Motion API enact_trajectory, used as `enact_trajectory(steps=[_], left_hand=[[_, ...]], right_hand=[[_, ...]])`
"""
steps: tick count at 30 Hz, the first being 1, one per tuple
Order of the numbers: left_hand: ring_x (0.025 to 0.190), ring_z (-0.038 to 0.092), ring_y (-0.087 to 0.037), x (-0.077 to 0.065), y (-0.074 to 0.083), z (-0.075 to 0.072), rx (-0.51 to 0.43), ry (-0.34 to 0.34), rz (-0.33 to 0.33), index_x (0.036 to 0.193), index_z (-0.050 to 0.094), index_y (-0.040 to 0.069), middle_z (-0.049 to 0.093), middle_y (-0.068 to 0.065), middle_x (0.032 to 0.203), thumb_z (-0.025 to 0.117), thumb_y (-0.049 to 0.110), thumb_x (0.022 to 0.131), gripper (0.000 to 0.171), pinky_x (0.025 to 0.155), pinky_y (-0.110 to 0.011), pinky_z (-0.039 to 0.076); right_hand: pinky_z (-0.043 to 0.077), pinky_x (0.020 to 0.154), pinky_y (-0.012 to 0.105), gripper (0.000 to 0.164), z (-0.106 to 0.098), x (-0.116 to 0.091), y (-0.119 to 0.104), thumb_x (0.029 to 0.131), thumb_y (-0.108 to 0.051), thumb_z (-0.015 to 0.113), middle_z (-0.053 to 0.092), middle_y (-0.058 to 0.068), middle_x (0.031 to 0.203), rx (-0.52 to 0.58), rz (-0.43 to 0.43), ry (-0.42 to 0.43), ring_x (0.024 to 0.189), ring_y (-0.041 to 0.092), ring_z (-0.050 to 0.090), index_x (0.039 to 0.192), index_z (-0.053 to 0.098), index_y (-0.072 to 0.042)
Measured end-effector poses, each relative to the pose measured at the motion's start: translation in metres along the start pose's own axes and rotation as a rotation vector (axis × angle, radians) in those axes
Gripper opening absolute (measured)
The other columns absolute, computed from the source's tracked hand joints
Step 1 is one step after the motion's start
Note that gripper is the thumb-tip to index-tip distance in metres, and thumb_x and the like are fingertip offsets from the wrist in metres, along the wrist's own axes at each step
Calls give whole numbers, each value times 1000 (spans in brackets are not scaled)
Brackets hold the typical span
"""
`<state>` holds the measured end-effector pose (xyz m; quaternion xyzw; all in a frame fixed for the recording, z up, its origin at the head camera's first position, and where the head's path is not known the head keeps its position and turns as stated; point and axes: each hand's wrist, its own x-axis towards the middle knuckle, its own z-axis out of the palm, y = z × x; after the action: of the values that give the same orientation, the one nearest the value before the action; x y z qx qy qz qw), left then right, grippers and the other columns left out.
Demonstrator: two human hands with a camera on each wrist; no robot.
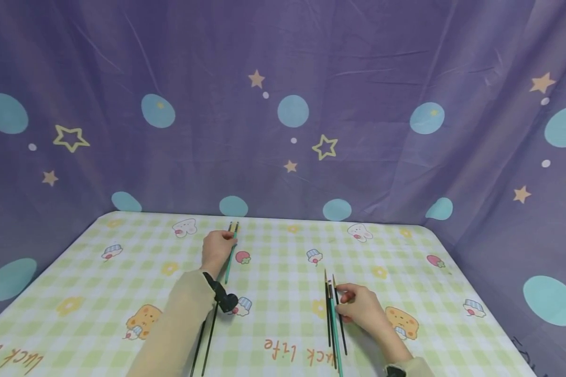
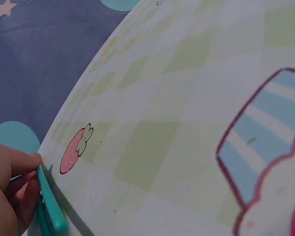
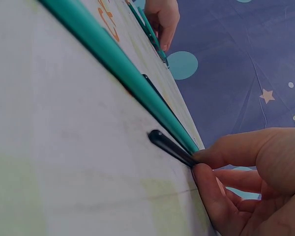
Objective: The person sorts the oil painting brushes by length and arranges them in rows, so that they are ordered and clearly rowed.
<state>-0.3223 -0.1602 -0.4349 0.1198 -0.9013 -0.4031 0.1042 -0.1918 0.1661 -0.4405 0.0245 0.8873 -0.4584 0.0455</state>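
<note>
My left hand (image 1: pixel 217 250) is at the far left-middle of the table, pinching a green-handled paintbrush (image 1: pixel 229 266) near its tip end. A second green handle (image 2: pixel 42 219) lies beside it in the left wrist view. My right hand (image 1: pixel 364 310) pinches a slim black-handled paintbrush (image 3: pixel 169 146) between thumb and index finger. Left of that brush, a green-handled paintbrush (image 1: pixel 335 327) and more black-handled paintbrushes (image 1: pixel 328 317) lie close together, bristles pointing away from me. Two thin black handles (image 1: pixel 210 340) lie by the left forearm, their upper ends hidden by it.
A green-and-white checked tablecloth (image 1: pixel 273 293) with cartoon prints covers the table. Behind its far edge hangs a purple curtain (image 1: pixel 358 173) with stars and blue dots, which continues along both sides. A black strap (image 1: pixel 220 293) sits on the left wrist.
</note>
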Motion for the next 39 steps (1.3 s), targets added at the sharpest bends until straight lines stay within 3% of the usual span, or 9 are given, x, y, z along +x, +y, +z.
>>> enact_trajectory(steps=[13,26,34,39], left_hand=[[99,60,-29,-2,0,-3,68,-2,-3,103,68,5,67,-12,100,64,16,81,24,86,-42,46],[96,60,-28,-6,5,-5,63,5,-5,103,68,7,67,-11,101,61,15,83,23,81,-42,46],[92,61,-26,-8,7,-6,14,11,53,103,69,9,67,-9,97,60,18,83,23,76,-39,46],[84,60,-25,-19,13,-8,-28,-15,94,100,69,6,66,-10,91,62,17,82,22,71,-34,45]], right_hand=[[52,49,24,49,2,1,0,68,-2,70,54,3,77,-2,-1,-15,57,11,55,116,59,-2],[52,49,24,50,1,-1,-3,68,-2,70,55,3,77,-21,-7,-10,57,10,55,117,59,-2],[52,50,24,49,0,-1,-3,68,0,69,55,3,78,4,-3,-7,56,11,56,117,59,-1],[52,50,25,48,-1,-1,-1,69,0,68,54,3,77,5,2,-7,57,11,56,116,59,-1]])
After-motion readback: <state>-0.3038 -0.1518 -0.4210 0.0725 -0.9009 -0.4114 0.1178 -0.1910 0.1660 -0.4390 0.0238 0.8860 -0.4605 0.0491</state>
